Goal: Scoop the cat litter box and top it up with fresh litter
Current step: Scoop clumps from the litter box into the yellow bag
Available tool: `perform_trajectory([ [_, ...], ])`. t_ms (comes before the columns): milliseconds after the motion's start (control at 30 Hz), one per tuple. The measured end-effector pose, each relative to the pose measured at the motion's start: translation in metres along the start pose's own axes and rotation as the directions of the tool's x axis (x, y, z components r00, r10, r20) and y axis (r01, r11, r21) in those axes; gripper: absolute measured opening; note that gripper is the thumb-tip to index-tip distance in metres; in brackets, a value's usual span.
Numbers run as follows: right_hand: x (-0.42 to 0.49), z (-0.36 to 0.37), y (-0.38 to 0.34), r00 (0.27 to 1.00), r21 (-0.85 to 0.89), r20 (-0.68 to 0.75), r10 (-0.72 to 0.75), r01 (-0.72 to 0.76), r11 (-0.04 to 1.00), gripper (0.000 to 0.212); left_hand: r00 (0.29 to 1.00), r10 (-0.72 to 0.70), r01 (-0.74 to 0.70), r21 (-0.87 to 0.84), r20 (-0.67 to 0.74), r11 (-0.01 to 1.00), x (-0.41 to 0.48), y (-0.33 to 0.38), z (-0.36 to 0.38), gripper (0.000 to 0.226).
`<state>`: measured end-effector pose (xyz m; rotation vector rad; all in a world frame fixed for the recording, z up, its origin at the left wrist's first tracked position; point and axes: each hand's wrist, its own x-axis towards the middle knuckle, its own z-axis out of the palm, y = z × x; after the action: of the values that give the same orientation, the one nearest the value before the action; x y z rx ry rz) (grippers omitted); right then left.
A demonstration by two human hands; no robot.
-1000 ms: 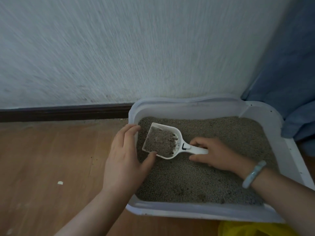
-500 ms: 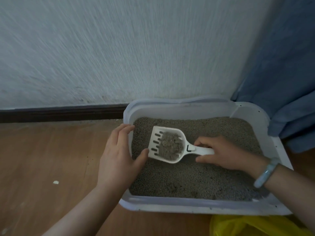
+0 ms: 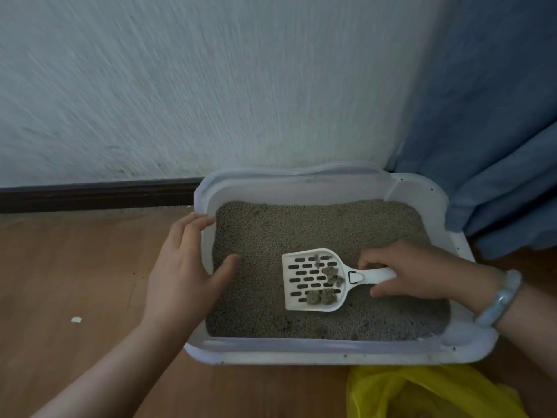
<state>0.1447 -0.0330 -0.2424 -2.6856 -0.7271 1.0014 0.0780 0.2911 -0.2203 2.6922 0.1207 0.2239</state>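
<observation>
From the head camera, the right hand (image 3: 422, 271) is wrapped around the handle of the white scoop (image 3: 313, 282), holding it low over the litter near the middle of the litter box (image 3: 340, 352). The left hand (image 3: 184, 273) lies flat and spread on the box's left rim, gripping nothing, thumb inside over the litter. A few grey clumps (image 3: 324, 295) sit on the slotted blade; the loose grains look sifted out. To do this well, I'd keep the scoop level and carry it straight to the yellow bag (image 3: 422, 393) lying just beside the near edge. The box holds an even bed of grey litter (image 3: 286, 230), fairly shallow.
</observation>
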Motion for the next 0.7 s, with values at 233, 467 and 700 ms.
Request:
perform_trajectory([
  [233, -0.017, -0.025, 0.004, 0.996, -0.161, 0.066, 0.055, -0.043, 0.986, 0.025, 1.0, -0.014, 0.014, 0.01, 0.0, 1.0, 0.0, 0.001, 0.0, 0.062],
  [467, -0.037, -0.045, 0.008, 0.97, -0.302, 0.188, 0.156, -0.094, 0.949, 0.02, 1.0, -0.012, 0.012, 0.016, -0.006, 1.0, 0.0, 0.0, 0.001, 0.061],
  [700, -0.049, -0.051, 0.013, 0.935, -0.357, 0.251, 0.251, -0.152, 0.922, 0.018, 1.0, -0.01, 0.01, 0.002, -0.01, 1.0, 0.0, -0.001, 0.003, 0.061],
])
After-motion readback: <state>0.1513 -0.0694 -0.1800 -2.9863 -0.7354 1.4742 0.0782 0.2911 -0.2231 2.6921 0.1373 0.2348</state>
